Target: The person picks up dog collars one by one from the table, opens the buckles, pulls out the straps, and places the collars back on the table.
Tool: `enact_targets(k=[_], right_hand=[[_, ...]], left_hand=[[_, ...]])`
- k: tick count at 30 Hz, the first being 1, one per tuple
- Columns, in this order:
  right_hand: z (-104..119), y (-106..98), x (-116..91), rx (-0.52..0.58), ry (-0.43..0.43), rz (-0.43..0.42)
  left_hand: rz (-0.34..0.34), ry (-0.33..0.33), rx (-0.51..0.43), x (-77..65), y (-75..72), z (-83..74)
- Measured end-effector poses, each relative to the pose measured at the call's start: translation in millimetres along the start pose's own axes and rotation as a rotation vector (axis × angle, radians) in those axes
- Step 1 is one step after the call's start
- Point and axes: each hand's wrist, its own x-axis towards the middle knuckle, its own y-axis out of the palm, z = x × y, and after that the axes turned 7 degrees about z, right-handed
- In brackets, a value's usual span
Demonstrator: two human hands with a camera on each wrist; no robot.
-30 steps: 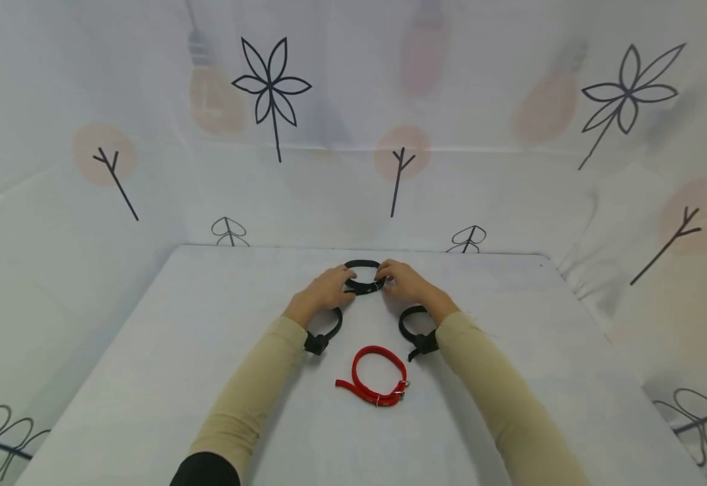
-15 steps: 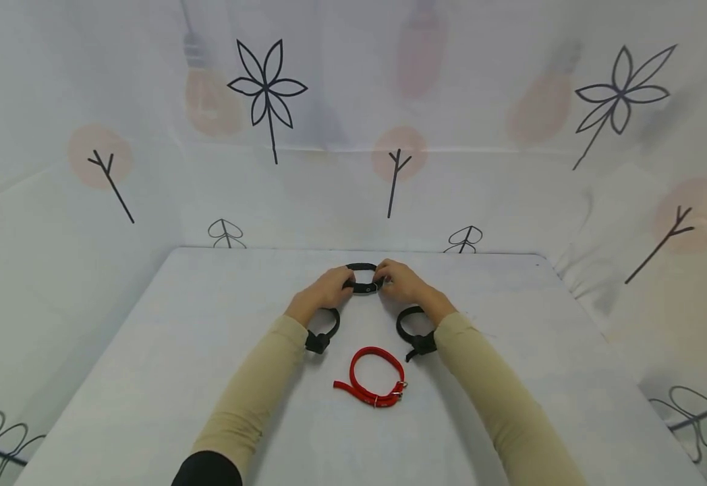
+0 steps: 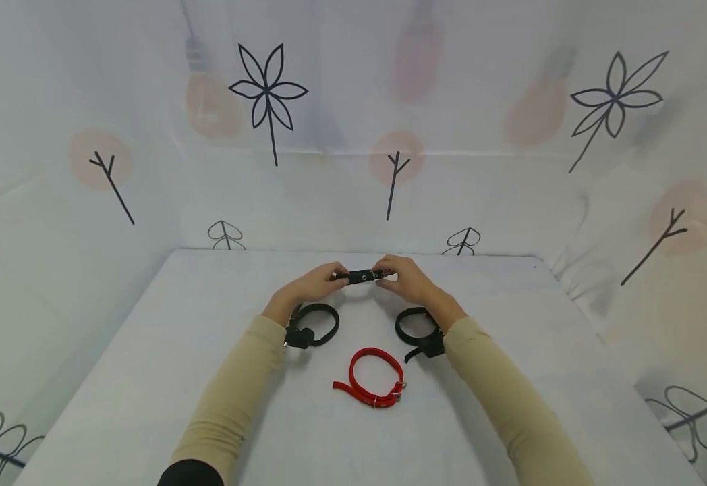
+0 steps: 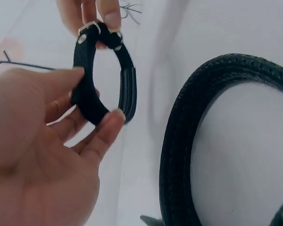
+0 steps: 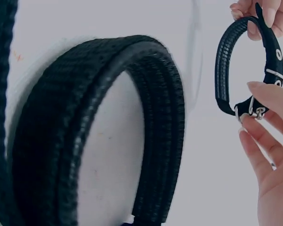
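Near the far side of the table, a black collar (image 3: pixel 362 277) with metal eyelets is raised between both hands. My left hand (image 3: pixel 314 283) pinches one end of its loop, thumb on one side and fingers on the other, as the left wrist view shows. My right hand (image 3: pixel 411 280) grips the buckle end. In the right wrist view the held collar (image 5: pixel 222 61) forms a long oval, its silver buckle by the right fingers. Below the left wrist lies a second black collar (image 3: pixel 337 322), and below the right wrist a third black collar (image 3: pixel 399 327). A red collar (image 3: pixel 384 400) lies nearer me.
Everything rests on a white table (image 3: pixel 147 378). A pale backdrop (image 3: pixel 329 202) printed with flowers and bulbs stands behind it and along the sides. Small black boxes sit at the wrists, close beside the two black collars on the table.
Both hands have lifted and tilted the black collar, so its band now shows nearly edge-on. The left wrist has shifted left, uncovering more of the collar beneath it. The red collar stays put.
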Motion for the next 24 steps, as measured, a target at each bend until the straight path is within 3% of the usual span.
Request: enact_targets(k=[5,12,17,24], right_hand=[[8,-9,-2,0.039,-0.057,-0.038],[21,-17,-8,0.108,-0.065,-0.033],[30,-22,-13,0.143,-0.009,-0.050],[35,-29,-17,0.181,0.052,-0.050]], left_hand=[[0.014,-0.011,-0.172,-6.9,-3.9,0.8],[-0.015,0.034,-0.364,-11.0,-2.6,2.5],[-0.048,0.072,-0.406,-10.9,-0.3,4.3],[-0.115,0.073,-0.443,-14.9,2.2,2.6]])
